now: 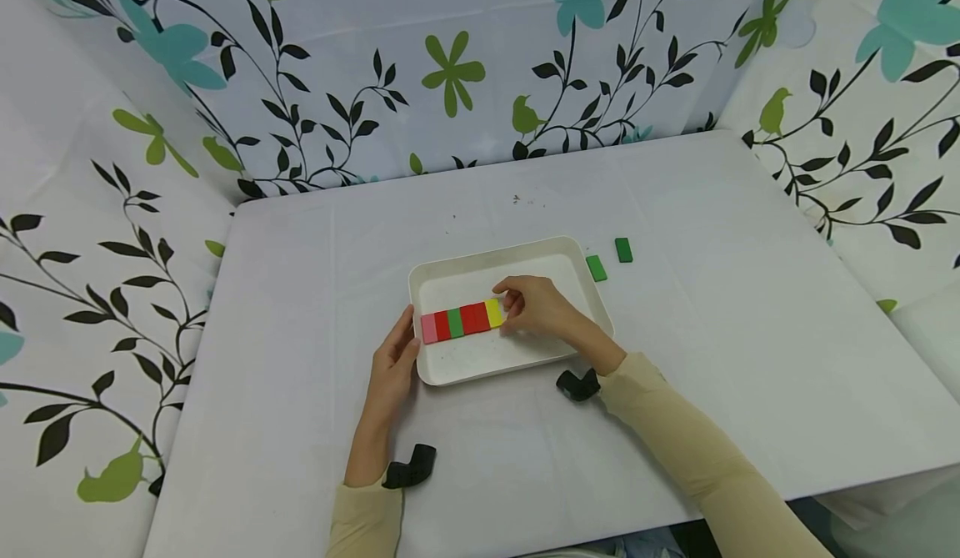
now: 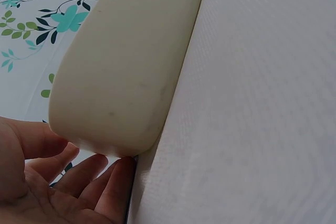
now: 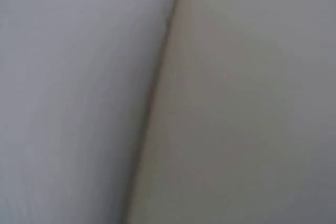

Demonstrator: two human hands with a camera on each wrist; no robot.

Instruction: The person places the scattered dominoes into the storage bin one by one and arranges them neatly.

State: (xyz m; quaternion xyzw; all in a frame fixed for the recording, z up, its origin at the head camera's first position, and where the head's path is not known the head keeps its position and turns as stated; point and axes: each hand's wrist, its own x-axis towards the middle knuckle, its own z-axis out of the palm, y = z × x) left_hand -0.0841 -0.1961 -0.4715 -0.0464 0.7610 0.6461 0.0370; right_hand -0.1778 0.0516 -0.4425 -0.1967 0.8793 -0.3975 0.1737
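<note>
A shallow cream tray (image 1: 465,366) lies on the table with a row of flat coloured tiles in it. From left to right the row runs pink tile (image 1: 429,329), red tile (image 1: 442,325), green tile (image 1: 455,323), a wider red stretch (image 1: 474,318), then yellow tile (image 1: 493,313). My right hand (image 1: 536,306) pinches at the yellow end between thumb and fingers, partly covering it. At the tray's left end, my left hand (image 1: 393,362) touches the outer wall with its fingertips, also visible in the left wrist view. The right wrist view shows only the tray's side and tabletop, blurred.
Two green tiles lie beyond the tray's right edge: one green tile (image 1: 596,268) against the rim, another green tile (image 1: 623,249) farther right. Dark specks (image 1: 516,199) mark the white table (image 1: 712,291) behind the tray. A leaf-patterned curtain (image 1: 360,57) surrounds the table's back and sides.
</note>
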